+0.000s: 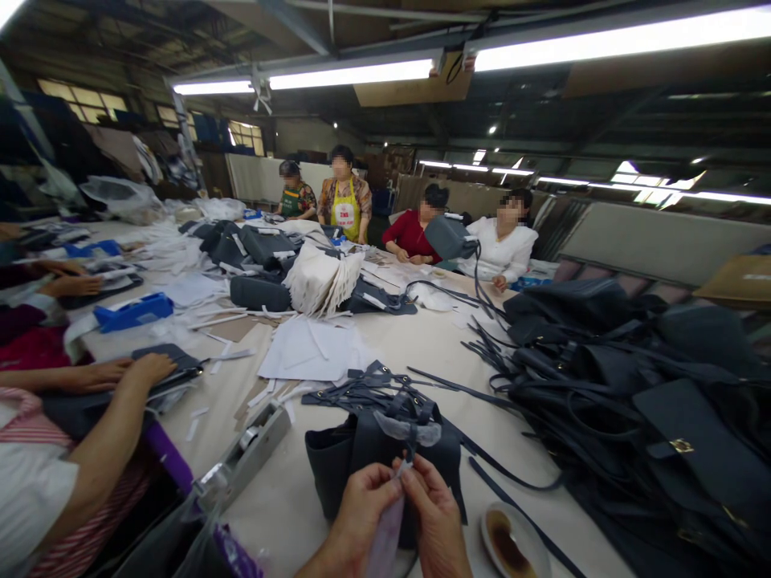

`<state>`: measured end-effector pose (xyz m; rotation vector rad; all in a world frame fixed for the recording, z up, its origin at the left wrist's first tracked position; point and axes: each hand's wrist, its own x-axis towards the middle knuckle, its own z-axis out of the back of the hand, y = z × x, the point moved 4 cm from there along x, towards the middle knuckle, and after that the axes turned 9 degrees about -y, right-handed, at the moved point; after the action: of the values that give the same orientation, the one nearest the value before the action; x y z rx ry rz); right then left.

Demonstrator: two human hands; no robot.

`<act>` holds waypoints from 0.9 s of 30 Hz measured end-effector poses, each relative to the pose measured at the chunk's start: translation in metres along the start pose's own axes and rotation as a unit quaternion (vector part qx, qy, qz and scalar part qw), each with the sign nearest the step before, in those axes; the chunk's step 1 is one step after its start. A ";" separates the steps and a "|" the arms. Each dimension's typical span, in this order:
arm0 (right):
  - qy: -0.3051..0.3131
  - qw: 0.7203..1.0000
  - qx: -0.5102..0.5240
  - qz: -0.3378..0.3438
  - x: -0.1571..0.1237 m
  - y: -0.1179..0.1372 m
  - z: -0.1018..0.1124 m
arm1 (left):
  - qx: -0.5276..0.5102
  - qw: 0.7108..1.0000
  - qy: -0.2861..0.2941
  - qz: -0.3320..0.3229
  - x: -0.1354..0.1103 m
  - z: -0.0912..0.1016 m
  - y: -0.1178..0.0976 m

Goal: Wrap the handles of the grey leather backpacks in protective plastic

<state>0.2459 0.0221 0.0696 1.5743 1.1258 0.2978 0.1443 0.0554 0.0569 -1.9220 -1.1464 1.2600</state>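
A dark blue-grey handbag [334,470] lies on the table right in front of me. Thin whitish wrapping [425,434] covers part of its top, near the handle. My left hand [367,498] and my right hand [434,510] meet over the bag, with thumbs and fingers pinched together. Between them they grip a thin, translucent white strip [385,534] whose long end hangs toward me. Its upper end is at a narrow dark strap [412,441]; whether it wraps round the strap is hidden by my fingertips.
A metal tape dispenser [253,449] stands to the left and a dish of brown liquid [511,542] to the right. Dark bags [680,425] pile up at right. Loose straps [373,389] and white sheets [307,349] lie beyond. A co-worker's arms [102,449] reach in from the left.
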 end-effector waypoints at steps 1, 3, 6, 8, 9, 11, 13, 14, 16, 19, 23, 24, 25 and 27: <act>0.001 1.000 -0.010 0.011 0.001 0.001 0.001 | -0.006 1.000 0.003 0.006 -0.001 0.000 0.000; 0.009 0.999 -0.024 0.024 0.001 0.003 0.002 | -0.005 1.000 0.004 -0.009 -0.004 -0.002 -0.003; 0.011 0.999 -0.036 0.028 0.001 0.005 0.000 | -0.002 0.997 -0.009 -0.074 -0.009 -0.005 -0.011; 0.009 0.999 -0.038 0.030 0.002 0.005 -0.001 | 0.006 0.994 -0.011 -0.109 -0.011 -0.008 -0.014; 0.008 0.999 -0.037 0.033 0.002 0.005 -0.002 | 0.015 0.992 -0.008 -0.123 -0.011 -0.009 -0.014; 0.004 0.999 -0.033 0.042 0.004 0.003 -0.003 | 0.044 0.989 -0.001 -0.144 -0.012 -0.010 -0.013; 0.003 0.998 -0.034 0.050 0.005 0.001 -0.003 | 0.072 0.984 0.005 -0.164 -0.012 -0.010 -0.011; 0.004 0.998 -0.038 0.052 0.006 0.000 -0.002 | 0.084 0.981 0.009 -0.172 -0.012 -0.009 -0.010; 0.008 0.998 -0.045 0.052 0.005 0.000 -0.001 | 0.106 0.977 0.016 -0.183 -0.011 -0.007 -0.007; 0.004 0.997 -0.051 0.053 0.003 0.004 0.002 | 0.144 0.967 0.026 -0.208 -0.011 -0.004 -0.007; 0.012 0.997 -0.052 0.048 0.000 0.010 0.003 | 0.175 0.952 0.034 -0.250 -0.014 -0.003 -0.014; 0.018 0.998 -0.045 0.044 0.000 0.010 0.002 | 0.172 0.953 0.032 -0.248 -0.014 -0.004 -0.016; 0.023 0.998 -0.036 0.042 0.001 0.010 0.001 | 0.163 0.958 0.030 -0.236 -0.014 -0.004 -0.017; 0.030 0.999 -0.015 0.041 0.002 0.008 0.000 | 0.113 0.975 0.019 -0.188 -0.013 -0.005 -0.019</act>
<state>0.2510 0.0243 0.0752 1.5971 1.0987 0.4165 0.1400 0.0533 0.0797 -1.4727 -1.2191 1.0886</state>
